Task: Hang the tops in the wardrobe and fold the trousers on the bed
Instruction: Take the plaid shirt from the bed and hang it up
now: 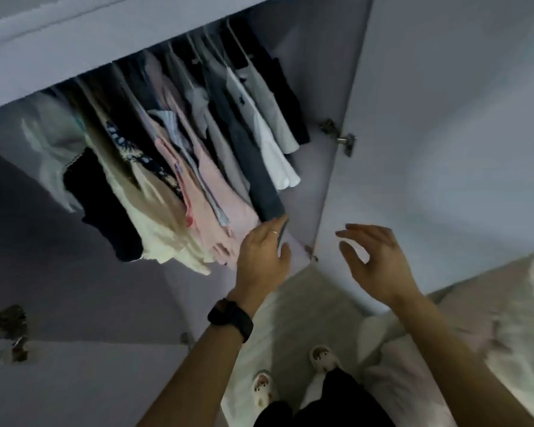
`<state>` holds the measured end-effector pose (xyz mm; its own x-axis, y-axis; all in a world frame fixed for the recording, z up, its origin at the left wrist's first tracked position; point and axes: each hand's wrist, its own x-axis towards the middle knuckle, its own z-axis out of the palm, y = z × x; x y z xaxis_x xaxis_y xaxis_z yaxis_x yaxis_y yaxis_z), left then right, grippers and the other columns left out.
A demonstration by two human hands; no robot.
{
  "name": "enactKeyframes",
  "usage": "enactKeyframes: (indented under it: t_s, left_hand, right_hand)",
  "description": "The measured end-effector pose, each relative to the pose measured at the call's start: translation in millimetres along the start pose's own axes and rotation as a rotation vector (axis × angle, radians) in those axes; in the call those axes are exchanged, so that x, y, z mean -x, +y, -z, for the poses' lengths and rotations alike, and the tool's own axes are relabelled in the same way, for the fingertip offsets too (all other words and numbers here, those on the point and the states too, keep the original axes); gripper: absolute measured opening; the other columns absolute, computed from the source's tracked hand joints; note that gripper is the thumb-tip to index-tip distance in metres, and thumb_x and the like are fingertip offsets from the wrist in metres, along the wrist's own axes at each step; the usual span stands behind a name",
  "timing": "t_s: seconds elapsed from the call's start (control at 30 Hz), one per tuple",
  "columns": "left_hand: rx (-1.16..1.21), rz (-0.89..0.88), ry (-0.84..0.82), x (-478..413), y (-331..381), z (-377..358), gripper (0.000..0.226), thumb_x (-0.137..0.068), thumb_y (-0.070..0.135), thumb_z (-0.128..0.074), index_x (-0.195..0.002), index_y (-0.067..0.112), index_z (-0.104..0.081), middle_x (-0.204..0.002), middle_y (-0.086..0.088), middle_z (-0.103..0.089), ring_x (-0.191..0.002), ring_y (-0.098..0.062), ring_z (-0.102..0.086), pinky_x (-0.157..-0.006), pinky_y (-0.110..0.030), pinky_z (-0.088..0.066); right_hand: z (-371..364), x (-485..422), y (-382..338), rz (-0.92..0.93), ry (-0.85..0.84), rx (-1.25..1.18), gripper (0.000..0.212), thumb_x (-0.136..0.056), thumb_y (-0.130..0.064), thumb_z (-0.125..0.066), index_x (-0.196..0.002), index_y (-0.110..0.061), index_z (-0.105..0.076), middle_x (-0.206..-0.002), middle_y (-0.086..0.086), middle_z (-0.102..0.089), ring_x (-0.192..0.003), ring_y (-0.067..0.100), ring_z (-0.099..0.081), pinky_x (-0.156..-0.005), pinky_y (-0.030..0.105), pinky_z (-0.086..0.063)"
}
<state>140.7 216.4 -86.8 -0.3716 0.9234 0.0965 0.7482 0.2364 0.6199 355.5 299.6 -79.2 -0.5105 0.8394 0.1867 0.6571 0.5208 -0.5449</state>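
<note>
Hands, two, bare. Left hand (261, 257), with ring and black wristband (230, 318): pinching lower hem of dark grey garment (259, 180) between thumb and fingers. Right hand (376, 260): fingers spread and slack, holding nothing, just in front of open wardrobe door (444, 149).

Wardrobe (315, 167): packed row of hanging tops (167, 167) in pale, pink, patterned and black; dark grey garment right of centre in the row, already hanging.

Progress, judged: hanging well advanced, possibly at last straightening of one piece. No trousers identifiable. Only a blurred corner of bed (521, 303) in view at lower right, nothing recognisably folded on it; folding likely still to do.

Brands, labels, writing: none legible; small dark mark on a white top too blurred to read.
</note>
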Motion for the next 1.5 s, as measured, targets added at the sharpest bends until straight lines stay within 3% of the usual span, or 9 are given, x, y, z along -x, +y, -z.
enactKeyframes:
  t_s: [0.13,0.27,0.4,0.53,0.63,0.8,1.1,1.27,1.5]
  left_hand:
    - [-0.011,-0.314,-0.195,-19,39,-35,0.055,-0.092,0.009,-0.062,-0.146,0.013,-0.051,-0.146,-0.009,-0.055,-0.134,-0.028,-0.050,-0.110,-0.046,-0.043]
    - [-0.016,-0.596,-0.412,-4,105,-91,0.053,-0.095,0.015,-0.059,-0.148,0.020,-0.050,-0.149,-0.004,-0.052,-0.137,-0.023,-0.047,-0.114,-0.039,-0.039]
    - [-0.005,-0.896,-0.620,43,199,-150,0.053,-0.096,0.019,-0.056,-0.148,0.026,-0.049,-0.150,0.002,-0.050,-0.136,-0.020,-0.046,-0.112,-0.031,-0.034]
    - [0.028,-1.121,-0.799,105,271,-191,0.051,-0.096,0.019,-0.057,-0.146,0.025,-0.051,-0.147,0.003,-0.051,-0.133,-0.020,-0.048,-0.110,-0.035,-0.041]
    - [0.006,-1.285,-0.898,150,317,-221,0.053,-0.095,0.017,-0.056,-0.147,0.024,-0.049,-0.146,0.001,-0.051,-0.134,-0.020,-0.046,-0.113,-0.036,-0.037]
    - [-0.061,-1.435,-0.981,201,371,-268,0.054,-0.100,0.023,-0.051,-0.153,0.030,-0.041,-0.157,0.004,-0.040,-0.144,-0.014,-0.033,-0.116,-0.032,-0.028]
    - [-0.210,-1.581,-1.107,240,444,-355,0.054,-0.100,0.027,-0.049,-0.154,0.031,-0.038,-0.160,0.004,-0.034,-0.147,-0.014,-0.028,-0.118,-0.033,-0.024]
    - [-0.317,-1.621,-1.125,247,498,-448,0.055,-0.101,0.028,-0.047,-0.155,0.033,-0.035,-0.161,0.004,-0.033,-0.146,-0.015,-0.029,-0.117,-0.033,-0.026]
    - [-0.482,-1.687,-1.150,262,576,-596,0.058,-0.101,0.028,-0.044,-0.157,0.033,-0.029,-0.164,0.003,-0.026,-0.149,-0.017,-0.023,-0.120,-0.037,-0.024]
  right_hand:
    - [35,65,21,-0.244,0.209,0.073,0.022,-0.094,-0.020,-0.070,-0.115,-0.018,-0.075,-0.124,0.002,-0.070,-0.115,0.031,-0.061,-0.099,0.036,-0.045]
    - [70,154,34,-0.515,0.419,0.171,0.025,-0.088,-0.008,-0.076,-0.113,-0.012,-0.076,-0.117,0.005,-0.073,-0.106,0.031,-0.067,-0.094,0.043,-0.050]
    - [100,253,45,-0.869,0.595,0.170,0.028,-0.094,-0.020,-0.070,-0.122,-0.020,-0.072,-0.127,-0.003,-0.069,-0.118,0.028,-0.057,-0.097,0.026,-0.041]
    - [114,339,43,-1.114,0.768,0.165,0.030,-0.097,-0.027,-0.066,-0.127,-0.025,-0.069,-0.130,-0.007,-0.066,-0.125,0.025,-0.051,-0.098,0.025,-0.035]
    - [119,394,47,-1.281,0.841,0.158,0.031,-0.098,-0.030,-0.063,-0.129,-0.026,-0.067,-0.132,-0.007,-0.065,-0.127,0.024,-0.050,-0.100,0.025,-0.033]
    - [128,454,58,-1.421,0.927,0.128,0.033,-0.099,-0.031,-0.062,-0.132,-0.025,-0.065,-0.133,-0.005,-0.064,-0.129,0.025,-0.050,-0.101,0.030,-0.037]
    - [149,498,95,-1.576,0.993,0.058,0.035,-0.100,-0.036,-0.060,-0.135,-0.030,-0.061,-0.134,-0.012,-0.062,-0.129,0.019,-0.048,-0.101,0.025,-0.036]
    - [181,520,172,-1.651,0.923,0.030,0.037,-0.103,-0.042,-0.052,-0.138,-0.034,-0.057,-0.137,-0.016,-0.058,-0.131,0.014,-0.045,-0.101,0.027,-0.038]
    - [223,557,330,-1.757,0.787,-0.047,0.040,-0.101,-0.042,-0.050,-0.140,-0.033,-0.052,-0.133,-0.010,-0.060,-0.128,0.021,-0.049,-0.099,0.036,-0.045]
